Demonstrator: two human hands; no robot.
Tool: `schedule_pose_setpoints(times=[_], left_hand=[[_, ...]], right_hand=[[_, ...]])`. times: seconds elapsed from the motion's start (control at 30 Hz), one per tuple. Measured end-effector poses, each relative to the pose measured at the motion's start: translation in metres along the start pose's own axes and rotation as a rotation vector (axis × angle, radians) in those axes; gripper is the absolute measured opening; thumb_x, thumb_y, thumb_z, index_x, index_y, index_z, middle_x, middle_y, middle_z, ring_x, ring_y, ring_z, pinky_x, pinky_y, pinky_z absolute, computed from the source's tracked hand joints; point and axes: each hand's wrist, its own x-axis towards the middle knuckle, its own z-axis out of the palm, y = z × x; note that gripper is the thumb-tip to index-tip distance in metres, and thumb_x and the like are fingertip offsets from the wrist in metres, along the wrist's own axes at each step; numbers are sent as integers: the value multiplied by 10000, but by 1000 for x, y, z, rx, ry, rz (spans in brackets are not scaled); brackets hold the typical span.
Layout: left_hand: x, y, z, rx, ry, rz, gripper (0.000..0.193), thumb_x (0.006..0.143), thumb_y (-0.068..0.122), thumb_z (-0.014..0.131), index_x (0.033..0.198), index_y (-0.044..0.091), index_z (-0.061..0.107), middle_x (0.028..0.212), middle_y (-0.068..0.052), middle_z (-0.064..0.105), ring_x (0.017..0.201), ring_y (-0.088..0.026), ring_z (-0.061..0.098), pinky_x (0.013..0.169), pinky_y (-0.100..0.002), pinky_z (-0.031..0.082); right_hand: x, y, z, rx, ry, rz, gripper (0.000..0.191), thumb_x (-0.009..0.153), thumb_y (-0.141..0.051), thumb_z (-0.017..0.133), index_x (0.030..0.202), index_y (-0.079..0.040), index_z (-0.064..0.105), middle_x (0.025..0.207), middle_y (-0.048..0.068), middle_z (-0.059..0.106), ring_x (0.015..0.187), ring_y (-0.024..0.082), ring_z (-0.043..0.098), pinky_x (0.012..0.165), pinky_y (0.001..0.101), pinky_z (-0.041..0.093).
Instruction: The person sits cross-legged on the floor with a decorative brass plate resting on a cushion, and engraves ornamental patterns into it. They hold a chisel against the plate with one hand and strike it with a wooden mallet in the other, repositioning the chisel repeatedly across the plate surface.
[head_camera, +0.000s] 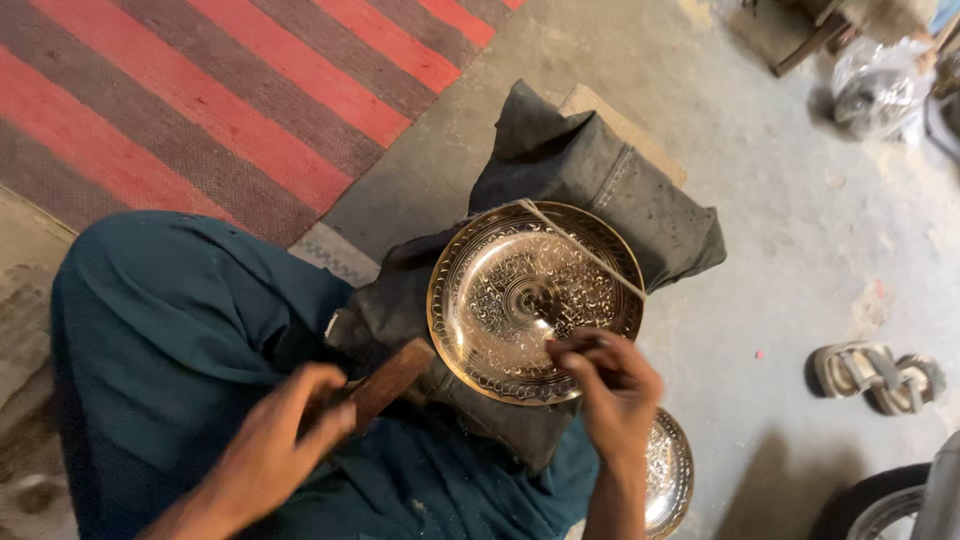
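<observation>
Plate (520, 290) on cloth (600, 180)

left hand (285, 430) fisted; right hand (612, 385) fingers pinched

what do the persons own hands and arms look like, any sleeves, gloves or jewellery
Both forearms are bare, with no sleeves reaching into view. The left hand and the right hand wear no gloves, and no rings, watch or bracelets show. The only clothing visible is a teal garment over the lap and legs.
</observation>
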Motion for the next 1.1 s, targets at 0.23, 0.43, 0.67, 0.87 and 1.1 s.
schedule_pose_setpoints(times=[0.23,0.43,0.67,0.87,1.1], left_hand=[[-27,10,10,35,5,-41,682,827,260,754,1449,163,491,1062,-157,766,978,-296,773,818,-379,600],[-28,43,1,-166,164,222,647,782,101,699,1373,43,440,899,-205,733,823,-315,719,722,-407,555],[-4,61,-12,-42,186,197,606,755,73,683,1320,52,465,937,-205,704,750,-334,730,706,-432,551],[12,75,-29,183,206,275,585,750,84,708,1289,72,479,1041,-215,710,942,-416,690,772,-486,543],[24,102,-46,309,181,389,707,756,49,670,1420,145,448,1134,-172,691,999,-377,692,831,-479,556]], right_hand=[[40,-21,47,-227,-234,159,277,924,-40,718,1199,-4,709,934,87,765,927,171,771,803,292,619],[49,-13,69,-278,-270,70,245,927,-36,749,1165,-1,705,862,47,732,785,96,656,718,233,526],[42,-3,83,-181,-180,93,189,959,-23,690,1146,5,686,889,44,768,812,84,688,739,229,532],[41,-5,87,-186,-185,97,228,949,-18,701,1175,10,693,919,58,791,807,87,691,717,236,540],[41,0,89,-141,-195,56,280,955,-19,697,1233,3,680,939,41,781,831,72,690,728,225,548]])
